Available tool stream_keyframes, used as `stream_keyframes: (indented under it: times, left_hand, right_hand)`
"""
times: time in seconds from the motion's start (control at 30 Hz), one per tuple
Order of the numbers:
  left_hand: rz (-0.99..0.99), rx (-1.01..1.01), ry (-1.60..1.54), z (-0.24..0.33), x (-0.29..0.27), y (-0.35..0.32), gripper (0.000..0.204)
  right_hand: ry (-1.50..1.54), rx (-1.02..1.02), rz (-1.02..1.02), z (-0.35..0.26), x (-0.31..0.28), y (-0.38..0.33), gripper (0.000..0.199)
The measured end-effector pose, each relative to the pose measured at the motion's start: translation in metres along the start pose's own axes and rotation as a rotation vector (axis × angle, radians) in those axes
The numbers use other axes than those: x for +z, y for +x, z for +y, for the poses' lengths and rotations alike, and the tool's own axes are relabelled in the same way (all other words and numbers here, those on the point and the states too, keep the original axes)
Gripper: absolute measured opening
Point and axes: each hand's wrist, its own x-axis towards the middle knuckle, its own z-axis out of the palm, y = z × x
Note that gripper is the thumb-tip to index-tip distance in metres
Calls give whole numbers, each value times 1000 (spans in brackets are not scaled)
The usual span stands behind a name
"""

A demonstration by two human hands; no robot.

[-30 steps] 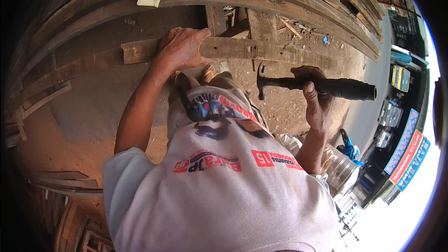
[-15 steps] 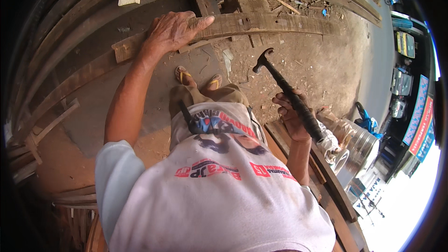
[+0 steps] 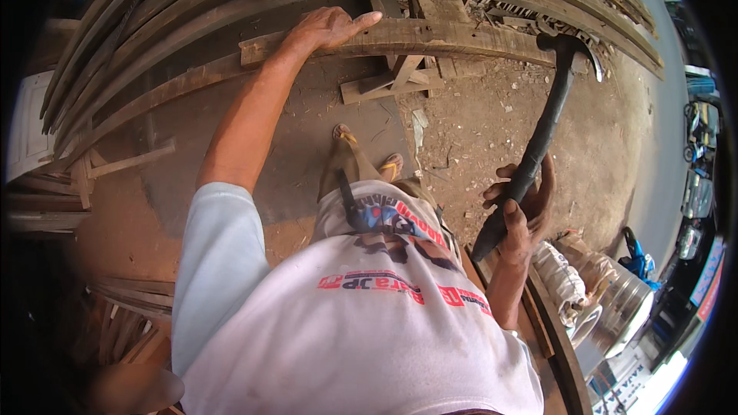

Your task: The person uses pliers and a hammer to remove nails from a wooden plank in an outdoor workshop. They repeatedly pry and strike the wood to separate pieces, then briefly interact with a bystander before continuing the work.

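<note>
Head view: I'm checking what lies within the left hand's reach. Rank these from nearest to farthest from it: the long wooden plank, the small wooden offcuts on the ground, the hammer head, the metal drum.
1. Long wooden plank: directly under the left hand, touching it.
2. Small wooden offcuts: just below and right of the hand.
3. Hammer head: far right along the plank, raised.
4. Metal drum: lower right, beyond the right hand.

We see a long brown plank (image 3: 430, 37) lying crosswise at the far side, on a wooden trestle above the dirt. To the right, a black-handled claw hammer (image 3: 538, 146) is raised, its steel head up and far, just over the plank's right end.
</note>
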Motion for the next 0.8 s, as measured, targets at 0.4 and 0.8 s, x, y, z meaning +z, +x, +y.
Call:
stream_keyframes:
  times: [0.4,0.8]
  left_hand:
    - [54,-55,68,10,7,12,99]
    - [108,-64,27,1,-1,20,95]
  right_hand:
    - [48,-1105,-247,-172,-56,90,70]
    - [-628,483,-177,82,4,92,57]
